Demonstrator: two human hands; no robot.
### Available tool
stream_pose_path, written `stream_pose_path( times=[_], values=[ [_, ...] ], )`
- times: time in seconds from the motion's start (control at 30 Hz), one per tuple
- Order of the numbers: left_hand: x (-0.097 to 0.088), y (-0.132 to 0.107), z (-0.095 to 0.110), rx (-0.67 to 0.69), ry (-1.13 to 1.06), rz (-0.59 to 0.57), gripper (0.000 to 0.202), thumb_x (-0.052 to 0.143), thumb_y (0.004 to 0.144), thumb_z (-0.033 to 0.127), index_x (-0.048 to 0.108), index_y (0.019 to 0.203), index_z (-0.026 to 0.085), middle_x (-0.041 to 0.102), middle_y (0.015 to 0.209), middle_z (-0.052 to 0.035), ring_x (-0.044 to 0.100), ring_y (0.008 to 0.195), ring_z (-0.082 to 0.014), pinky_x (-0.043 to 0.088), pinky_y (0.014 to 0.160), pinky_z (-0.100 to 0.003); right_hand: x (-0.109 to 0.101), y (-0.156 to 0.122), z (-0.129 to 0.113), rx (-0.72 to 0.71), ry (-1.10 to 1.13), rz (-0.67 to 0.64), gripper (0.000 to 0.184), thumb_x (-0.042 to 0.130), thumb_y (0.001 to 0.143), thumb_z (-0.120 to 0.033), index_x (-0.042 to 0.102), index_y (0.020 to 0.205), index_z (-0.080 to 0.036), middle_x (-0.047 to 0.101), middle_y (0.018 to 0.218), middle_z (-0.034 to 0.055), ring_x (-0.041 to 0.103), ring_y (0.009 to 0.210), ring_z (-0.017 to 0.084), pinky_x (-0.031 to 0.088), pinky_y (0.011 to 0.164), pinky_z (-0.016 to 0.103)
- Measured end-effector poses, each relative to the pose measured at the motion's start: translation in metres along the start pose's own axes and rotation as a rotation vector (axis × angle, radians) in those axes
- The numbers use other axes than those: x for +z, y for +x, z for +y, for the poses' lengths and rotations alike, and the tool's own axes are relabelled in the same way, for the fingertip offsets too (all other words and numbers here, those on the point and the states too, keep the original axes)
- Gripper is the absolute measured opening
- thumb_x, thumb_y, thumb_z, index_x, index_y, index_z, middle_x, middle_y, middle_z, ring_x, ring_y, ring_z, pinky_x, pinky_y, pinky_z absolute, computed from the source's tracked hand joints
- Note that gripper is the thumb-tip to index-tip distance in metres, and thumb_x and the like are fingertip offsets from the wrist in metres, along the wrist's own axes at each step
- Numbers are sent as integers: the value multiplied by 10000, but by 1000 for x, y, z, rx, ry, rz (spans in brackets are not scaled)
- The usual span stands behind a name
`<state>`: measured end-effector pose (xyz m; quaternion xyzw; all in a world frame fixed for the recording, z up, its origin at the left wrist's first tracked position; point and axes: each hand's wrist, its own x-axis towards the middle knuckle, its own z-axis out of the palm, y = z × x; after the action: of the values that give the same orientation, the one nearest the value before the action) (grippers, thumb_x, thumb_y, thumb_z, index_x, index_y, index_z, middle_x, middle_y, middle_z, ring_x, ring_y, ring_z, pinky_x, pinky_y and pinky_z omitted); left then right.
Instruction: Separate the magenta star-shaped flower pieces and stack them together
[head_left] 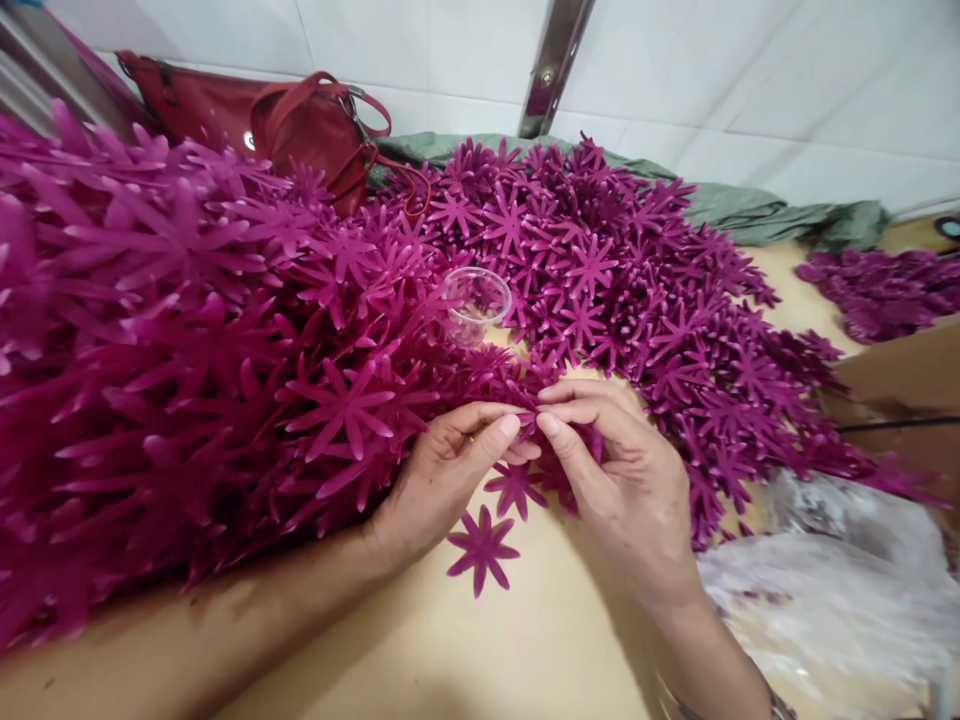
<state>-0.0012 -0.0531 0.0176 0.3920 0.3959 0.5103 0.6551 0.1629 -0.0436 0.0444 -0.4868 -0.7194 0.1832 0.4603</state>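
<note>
My left hand (444,470) and my right hand (626,480) meet over the tan table (525,640), fingertips pinched together on a magenta star-shaped flower piece (529,418). Two loose flower pieces lie just below the hands: one (514,488) between the palms, another (482,547) flat on the table. A big heap of the same magenta flower pieces (187,330) covers the left side and touches my left forearm. A second spread of them (637,290) runs behind and to the right of the hands.
A small clear plastic cup (476,303) sits among the flowers behind the hands. A red handbag (285,120) and green cloth (750,212) lie by the tiled wall. Clear plastic bags (840,590) sit at the lower right. A further flower pile (885,290) lies far right.
</note>
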Motion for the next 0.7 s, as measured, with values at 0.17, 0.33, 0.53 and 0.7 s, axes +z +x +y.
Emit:
stream_pose_path(
  times=[0.17,0.33,0.53,0.7],
  values=[
    [2,2,0,19,-44,52,140,755,912,320,748,974,195,773,851,8,745,775,-116,592,770,-224,-1,1,0,58,40,-33,126,667,983,-237,707,864,-239,741,1015,28,677,1019,182,490,968,361],
    [2,3,-2,49,-64,88,119,775,886,273,707,849,182,714,765,46,685,719,-74,561,742,-184,1,0,-1,15,-2,10,25,721,947,-246,723,961,-226,739,1026,44,669,1050,194,494,984,366],
    [2,4,-2,82,-47,55,103,788,872,261,721,843,189,714,781,46,657,732,-70,544,742,-179,2,-1,-2,25,57,-7,31,737,934,-211,741,922,-239,746,987,15,691,973,164,512,939,326],
    [0,3,-1,82,-44,14,116,776,897,309,734,883,202,739,818,34,692,777,-95,555,793,-217,0,-2,-1,178,202,-25,72,706,956,-251,746,896,-259,749,970,-6,692,954,156,529,890,294]
  ],
)
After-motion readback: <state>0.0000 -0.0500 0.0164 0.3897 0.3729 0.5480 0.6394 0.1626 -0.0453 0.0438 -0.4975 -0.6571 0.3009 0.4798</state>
